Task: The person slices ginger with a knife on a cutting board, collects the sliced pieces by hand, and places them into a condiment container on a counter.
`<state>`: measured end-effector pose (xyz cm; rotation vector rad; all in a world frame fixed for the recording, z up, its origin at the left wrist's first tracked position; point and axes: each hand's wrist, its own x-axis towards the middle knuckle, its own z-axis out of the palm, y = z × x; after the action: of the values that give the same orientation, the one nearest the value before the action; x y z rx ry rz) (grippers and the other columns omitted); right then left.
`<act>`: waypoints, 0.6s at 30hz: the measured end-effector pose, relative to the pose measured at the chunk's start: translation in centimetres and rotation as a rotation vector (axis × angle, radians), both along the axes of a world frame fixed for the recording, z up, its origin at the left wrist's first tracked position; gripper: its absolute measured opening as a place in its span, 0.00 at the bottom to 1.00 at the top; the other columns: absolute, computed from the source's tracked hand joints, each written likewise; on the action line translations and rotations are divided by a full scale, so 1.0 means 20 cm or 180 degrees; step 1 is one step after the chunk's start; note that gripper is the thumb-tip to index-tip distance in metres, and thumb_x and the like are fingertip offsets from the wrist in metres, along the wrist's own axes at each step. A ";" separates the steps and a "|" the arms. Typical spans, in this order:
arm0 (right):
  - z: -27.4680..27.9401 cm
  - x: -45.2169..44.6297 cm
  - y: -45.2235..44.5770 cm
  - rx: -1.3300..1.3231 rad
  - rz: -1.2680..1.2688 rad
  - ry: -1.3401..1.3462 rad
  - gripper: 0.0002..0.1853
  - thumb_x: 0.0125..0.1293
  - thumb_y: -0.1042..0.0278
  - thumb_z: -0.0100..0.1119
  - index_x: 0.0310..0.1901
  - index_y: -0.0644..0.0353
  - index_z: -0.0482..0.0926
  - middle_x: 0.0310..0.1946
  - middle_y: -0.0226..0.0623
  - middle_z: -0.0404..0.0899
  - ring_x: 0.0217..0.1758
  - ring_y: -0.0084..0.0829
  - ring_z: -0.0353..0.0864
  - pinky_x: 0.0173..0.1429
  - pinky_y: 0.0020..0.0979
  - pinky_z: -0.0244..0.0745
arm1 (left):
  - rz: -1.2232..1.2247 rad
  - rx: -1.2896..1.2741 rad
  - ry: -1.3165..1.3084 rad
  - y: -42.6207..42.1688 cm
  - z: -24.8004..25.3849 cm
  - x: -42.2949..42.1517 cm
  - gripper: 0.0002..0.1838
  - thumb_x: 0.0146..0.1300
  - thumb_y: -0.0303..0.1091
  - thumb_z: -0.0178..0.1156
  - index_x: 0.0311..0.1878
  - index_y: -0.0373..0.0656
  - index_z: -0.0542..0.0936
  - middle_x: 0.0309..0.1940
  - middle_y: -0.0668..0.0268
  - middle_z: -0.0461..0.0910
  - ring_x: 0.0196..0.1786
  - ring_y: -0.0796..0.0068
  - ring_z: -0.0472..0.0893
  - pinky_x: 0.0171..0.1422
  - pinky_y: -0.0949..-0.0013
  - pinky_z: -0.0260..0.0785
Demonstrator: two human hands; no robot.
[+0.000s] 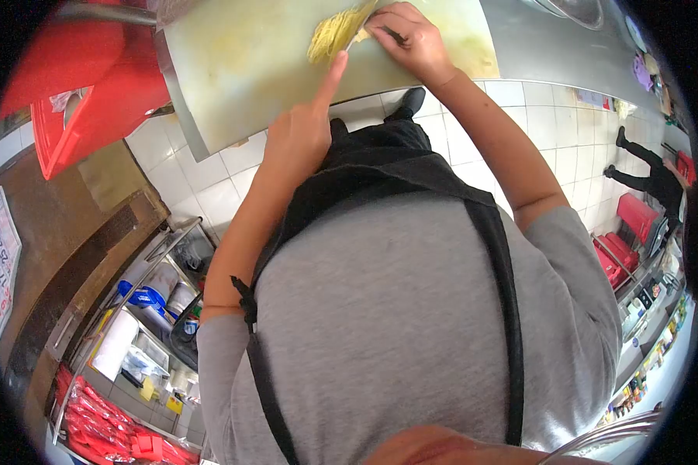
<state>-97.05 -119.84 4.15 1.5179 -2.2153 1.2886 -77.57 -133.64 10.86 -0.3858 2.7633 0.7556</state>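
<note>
My left hand point(298, 143) is closed, its index finger stretched along a knife point(357, 34); the handle is hidden under the palm. The blade stands on a pale cutting board point(240, 70), tilted away from me. Left of the blade lies a pile of thin yellow shreds point(329, 37), which look like ginger. On the blade's other side my right hand point(412, 43) curls its fingers down on a pale yellow piece point(362, 36), mostly hidden by the fingertips.
A steel counter point(551, 50) extends to the right, with a metal bowl point(578, 9) at its far side. Red bins point(105, 108) stand at left. A wire shelf point(151, 310) holds packages and rolls. Another person point(647, 170) is at far right, near red stools point(636, 217).
</note>
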 end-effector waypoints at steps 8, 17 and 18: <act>-0.02 -0.01 0.00 -0.0053 0.0039 -0.0067 0.04 0.58 0.78 0.65 0.35 0.62 0.81 0.38 0.43 0.80 0.44 0.47 0.79 0.50 0.40 0.76 | -0.0091 -0.0151 0.0041 -0.01 -0.09 0.11 0.46 0.60 0.19 0.48 0.80 0.66 0.50 0.48 0.40 0.80 0.47 0.40 0.82 0.46 0.46 0.76; 0.01 -0.01 -0.01 -0.0164 0.0047 0.0002 0.05 0.57 0.78 0.66 0.34 0.62 0.81 0.37 0.42 0.79 0.43 0.46 0.78 0.49 0.40 0.76 | -0.0050 -0.0163 0.0236 -0.01 -0.03 0.10 0.45 0.61 0.20 0.47 0.80 0.66 0.51 0.44 0.41 0.81 0.43 0.38 0.82 0.47 0.44 0.75; 0.00 -0.01 0.00 -0.0133 0.0047 -0.0009 0.05 0.57 0.78 0.66 0.35 0.62 0.81 0.37 0.42 0.80 0.43 0.46 0.79 0.49 0.40 0.76 | -0.0043 -0.0144 -0.0055 0.00 -0.03 0.11 0.44 0.61 0.20 0.47 0.80 0.66 0.52 0.47 0.40 0.80 0.46 0.37 0.81 0.48 0.44 0.75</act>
<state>-97.33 -119.86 4.24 1.5215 -2.1689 1.3334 -75.33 -133.72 10.24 -0.3804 2.7679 0.6843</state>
